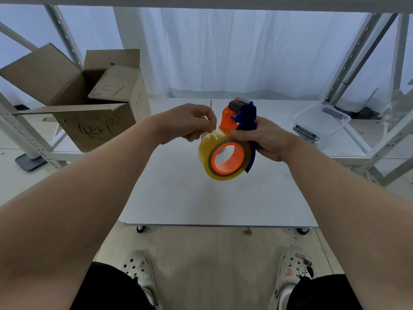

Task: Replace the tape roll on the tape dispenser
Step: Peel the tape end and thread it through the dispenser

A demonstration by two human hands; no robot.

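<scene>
The right hand [266, 139] was wrapped around the middle of the tape dispenser [242, 115], with the thumb across the front and the fingers curled behind. It held the dispenser up in the air above the white table [201, 198]. The dispenser was orange and blue. Its long way ran from the person outward: the grey roller [238, 106] and the toothed cutter end stuck out past the right hand's fingers, pointing up and away, and the round end hung below the thumb, closer to the person. The tape roll [205, 153] sat on the orange wheel [225, 167] at that near end, just under the right thumb. It was yellowish and see-through, and its hole faced back toward the person and a little to the left. The left hand [190, 121] was just beside the right hand, at the top of the roll. Its thumb and first fingers were squeezed together on the loose tape end [215, 133], which lifted off the roll there, and its other fingers were curled in. Far out past the left hand stood an open cardboard box [89, 121] with writing on its side. Out past the right hand sat a clear plastic bin [321, 121] on a low shelf.
</scene>
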